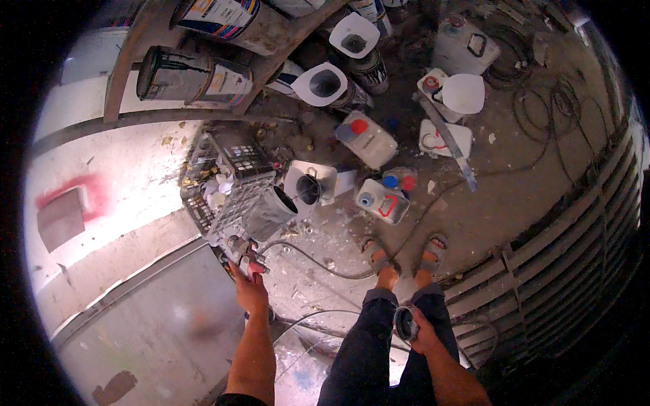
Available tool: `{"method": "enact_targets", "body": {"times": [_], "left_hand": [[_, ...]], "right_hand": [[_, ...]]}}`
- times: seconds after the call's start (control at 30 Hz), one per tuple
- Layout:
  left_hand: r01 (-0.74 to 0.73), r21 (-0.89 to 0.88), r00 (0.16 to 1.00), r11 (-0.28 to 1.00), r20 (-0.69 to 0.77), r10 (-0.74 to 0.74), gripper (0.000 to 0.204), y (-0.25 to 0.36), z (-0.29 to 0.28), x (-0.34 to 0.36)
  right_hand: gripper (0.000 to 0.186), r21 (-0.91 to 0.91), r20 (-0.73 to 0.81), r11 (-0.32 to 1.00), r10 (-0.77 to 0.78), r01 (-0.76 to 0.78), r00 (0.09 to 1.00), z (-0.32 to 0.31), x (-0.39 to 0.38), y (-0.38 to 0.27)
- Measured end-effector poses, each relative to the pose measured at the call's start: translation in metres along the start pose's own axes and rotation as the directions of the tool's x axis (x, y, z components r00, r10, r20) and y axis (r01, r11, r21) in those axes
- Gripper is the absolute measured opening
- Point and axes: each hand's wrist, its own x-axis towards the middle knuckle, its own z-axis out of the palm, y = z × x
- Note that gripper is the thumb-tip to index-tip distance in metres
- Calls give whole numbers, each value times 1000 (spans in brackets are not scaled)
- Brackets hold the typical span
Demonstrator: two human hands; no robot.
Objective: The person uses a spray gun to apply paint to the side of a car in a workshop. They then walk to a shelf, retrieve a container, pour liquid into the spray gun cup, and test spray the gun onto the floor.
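My left hand (252, 292) is closed round a spray gun (247, 256) with a reddish part near my fingers. The gun's grey cup (266, 215) is tipped, its dark open mouth facing a white plastic container (323, 174) on the floor. A thin dark line, apparently liquid, runs from the cup's mouth toward the container's round dark opening (309, 190). In front of my legs my right hand (426, 334) grips a dark round lid (406, 323) by its edge, hollow side showing.
A plastic crate (233, 150) holding scraps stands beside the cup. White jugs (383, 201) and a flat metal strip (447, 137) lie ahead. Paint cans (193, 76) fill the shelf at upper left. Hoses (318, 269) cross the floor; a slatted grille (542, 274) runs along the right.
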Motion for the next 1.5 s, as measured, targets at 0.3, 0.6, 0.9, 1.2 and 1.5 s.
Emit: {"method": "enact_targets", "body": {"times": [0.3,0.6,0.9,1.2,1.5], "left_hand": [[40,-14,997,999,61,-39,78,2,-5,2],[59,-332,989,941,146,-10,70,-21,15,-6],[232,-565,859,792,501,106,56,-42,33,-26],[675,-611,612,414,777,149,15,-36,16,-76],[835,-487,458,255,873,167,16,-12,-13,-94]], "right_hand": [[44,334,24,903,278,-270,960,23,-5,-28],[38,336,63,908,244,-251,968,33,-3,-30],[38,221,2,937,277,-271,961,61,-5,-50],[50,127,188,948,266,-292,946,139,40,-78],[51,142,260,865,436,-481,861,225,97,-59]]}}
